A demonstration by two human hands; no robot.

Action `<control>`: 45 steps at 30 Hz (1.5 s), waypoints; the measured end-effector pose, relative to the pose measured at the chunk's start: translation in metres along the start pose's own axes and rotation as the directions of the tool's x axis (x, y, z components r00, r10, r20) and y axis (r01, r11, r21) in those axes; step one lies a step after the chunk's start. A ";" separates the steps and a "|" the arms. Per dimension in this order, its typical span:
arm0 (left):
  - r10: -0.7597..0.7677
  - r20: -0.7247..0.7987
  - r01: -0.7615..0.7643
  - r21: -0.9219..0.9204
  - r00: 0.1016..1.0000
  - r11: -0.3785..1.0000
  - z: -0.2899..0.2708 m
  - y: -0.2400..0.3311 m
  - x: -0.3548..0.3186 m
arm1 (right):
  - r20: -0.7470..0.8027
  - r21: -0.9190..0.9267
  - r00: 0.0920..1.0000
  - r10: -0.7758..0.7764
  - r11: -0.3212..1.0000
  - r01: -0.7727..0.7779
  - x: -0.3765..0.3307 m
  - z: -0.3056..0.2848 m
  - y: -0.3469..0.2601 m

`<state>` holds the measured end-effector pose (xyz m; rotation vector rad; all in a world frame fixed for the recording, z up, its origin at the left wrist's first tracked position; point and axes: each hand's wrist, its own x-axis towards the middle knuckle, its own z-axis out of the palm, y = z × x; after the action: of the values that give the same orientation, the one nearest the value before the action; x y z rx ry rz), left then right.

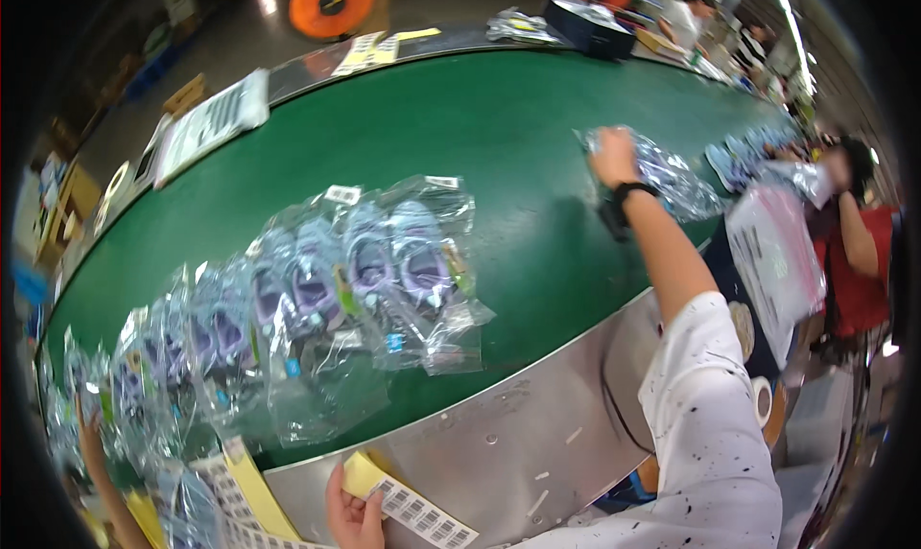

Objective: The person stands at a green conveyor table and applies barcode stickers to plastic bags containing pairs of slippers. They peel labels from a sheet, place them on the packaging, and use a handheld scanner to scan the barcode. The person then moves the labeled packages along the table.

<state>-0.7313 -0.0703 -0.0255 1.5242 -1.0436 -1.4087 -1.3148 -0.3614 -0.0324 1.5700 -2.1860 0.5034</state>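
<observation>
The right hand point(614, 156) is stretched far out over the green conveyor belt point(480, 137), fingers closed down on a clear plastic bag point(672, 180) that lies flat on the belt's far right stretch; a black watch band wraps the wrist just behind it. How tightly the fingers pinch the plastic, I cannot tell, as they are seen from behind. The left hand point(353, 515) sits low at the near edge of the belt, against the metal side rail point(518, 443), thumb and fingers pinched shut on a strip of barcode labels point(413, 506) with yellow backing.

Between the two hands, on the belt, a long overlapping row of bagged purple sandals point(384, 271) runs from the middle down toward the belt's near left end. Beyond the belt's far edge lies a printed sheet point(206, 122), and an orange reel point(331, 2) stands on the floor past it. At the belt's right end, another person in a red top point(859, 261) holds up a clear bag point(777, 256).
</observation>
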 end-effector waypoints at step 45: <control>0.084 0.031 -0.083 -0.036 0.996 0.996 0.019 -0.016 0.004 | 0.272 0.955 0.902 -0.334 -0.020 -0.296 -0.162 -0.198 -0.242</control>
<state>-0.7496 -0.0693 -0.0434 1.4213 -1.0845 -1.3905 -1.0158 -0.2040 0.0666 2.5551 -1.9223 2.4826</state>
